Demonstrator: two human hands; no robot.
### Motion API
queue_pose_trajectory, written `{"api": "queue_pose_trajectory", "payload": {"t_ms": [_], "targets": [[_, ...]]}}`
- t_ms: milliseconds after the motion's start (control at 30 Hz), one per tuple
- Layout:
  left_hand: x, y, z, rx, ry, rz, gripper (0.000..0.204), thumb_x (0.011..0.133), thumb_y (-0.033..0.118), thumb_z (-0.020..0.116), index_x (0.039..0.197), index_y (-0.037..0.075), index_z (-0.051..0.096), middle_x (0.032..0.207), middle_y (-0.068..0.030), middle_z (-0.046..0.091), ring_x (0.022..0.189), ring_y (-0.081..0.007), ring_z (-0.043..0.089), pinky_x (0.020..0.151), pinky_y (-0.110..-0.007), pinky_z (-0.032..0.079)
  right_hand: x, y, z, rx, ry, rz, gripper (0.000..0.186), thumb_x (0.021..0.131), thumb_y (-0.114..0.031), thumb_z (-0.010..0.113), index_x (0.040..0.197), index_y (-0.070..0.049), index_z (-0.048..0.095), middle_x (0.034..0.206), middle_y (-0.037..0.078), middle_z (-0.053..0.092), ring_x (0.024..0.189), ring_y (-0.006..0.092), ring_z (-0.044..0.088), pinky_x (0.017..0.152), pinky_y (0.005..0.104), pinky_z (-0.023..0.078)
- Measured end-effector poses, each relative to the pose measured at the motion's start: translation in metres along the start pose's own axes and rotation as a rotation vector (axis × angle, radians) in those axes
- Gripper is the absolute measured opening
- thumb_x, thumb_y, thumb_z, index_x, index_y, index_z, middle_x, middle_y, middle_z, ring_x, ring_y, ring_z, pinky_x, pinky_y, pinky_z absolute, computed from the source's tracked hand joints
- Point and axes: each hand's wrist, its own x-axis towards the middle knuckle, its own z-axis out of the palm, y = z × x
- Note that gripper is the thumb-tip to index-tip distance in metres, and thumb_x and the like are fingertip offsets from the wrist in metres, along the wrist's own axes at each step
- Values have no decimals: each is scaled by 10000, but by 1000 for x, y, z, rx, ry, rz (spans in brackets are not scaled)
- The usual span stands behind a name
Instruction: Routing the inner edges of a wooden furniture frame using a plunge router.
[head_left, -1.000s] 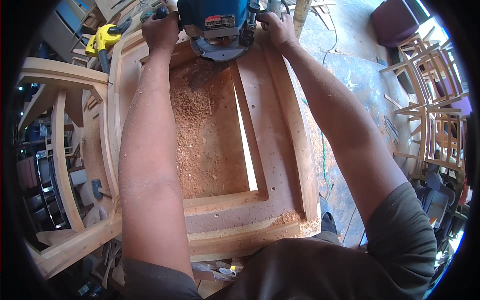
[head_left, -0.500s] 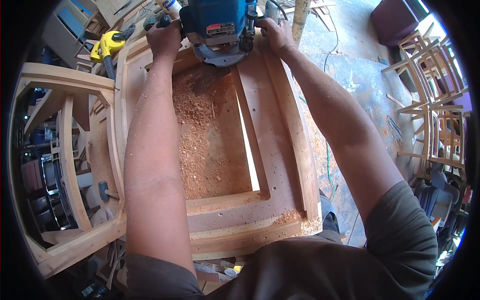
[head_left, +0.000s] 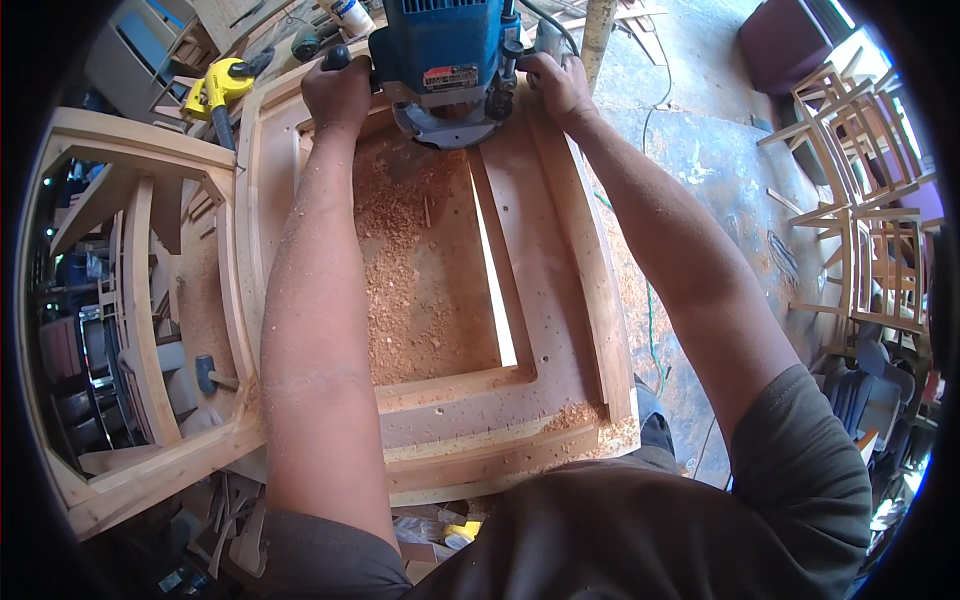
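A blue plunge router [head_left: 440, 65] stands at the far end of a wooden frame [head_left: 560, 300], its grey base [head_left: 445, 130] lying over the frame's inner opening. My left hand [head_left: 338, 95] is wrapped round the router's left black knob. On the other side my right hand [head_left: 558, 88] grips its right handle; the fingers are partly hidden behind the knuckles. Both arms reach forward, nearly straight. Inside the frame's opening lies a heap of reddish wood shavings [head_left: 395, 230]. The router's bit is hidden under its base.
A second wooden frame [head_left: 150, 130] stands at the left, with a mallet [head_left: 207, 376] inside it. Beyond it lies a yellow blower [head_left: 215, 88]. Wooden chair frames [head_left: 870, 200] are stacked at the right, near a purple box [head_left: 785, 40]. A green cord [head_left: 652, 330] runs along the floor.
The router and both hands sit slightly lower in the picture, the router a little to the right as well. My grip on it is unchanged.
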Motion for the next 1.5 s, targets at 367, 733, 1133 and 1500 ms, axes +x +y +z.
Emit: {"api": "queue_pose_trajectory", "payload": {"t_ms": [367,733,1133,1500], "targets": [[-58,19,-21,-10,11,14,239,721,244,648,649,19,609,589,-84,609,545,-214,487,573,-331,439,-47,-31,-16,179,-19,178,273,843,-213,570,722,-3,695,634,38,560,573,145,471,559,265,387],[-119,29,-45,2,34,17,216,707,227,654,640,27,610,573,-73,600,531,-209,471,563,-330,432,-104,-52,-33,53,-31,23,306,811,-259,588,664,3,650,609,69,550,567,170,454,549,301,397],[-173,40,-68,61,8,50,198,743,223,641,694,33,615,627,-61,607,592,-188,513,604,-293,442,-156,-74,-47,-38,-3,-76,252,806,-200,587,667,5,633,607,75,551,555,187,446,527,320,373],[-211,46,-84,17,14,69,154,737,170,628,666,37,597,613,-55,595,573,-178,495,580,-304,427,-196,-63,-67,-510,-27,-308,88,792,-119,611,833,-63,665,791,104,596,678,278,491,601,387,397]]}}
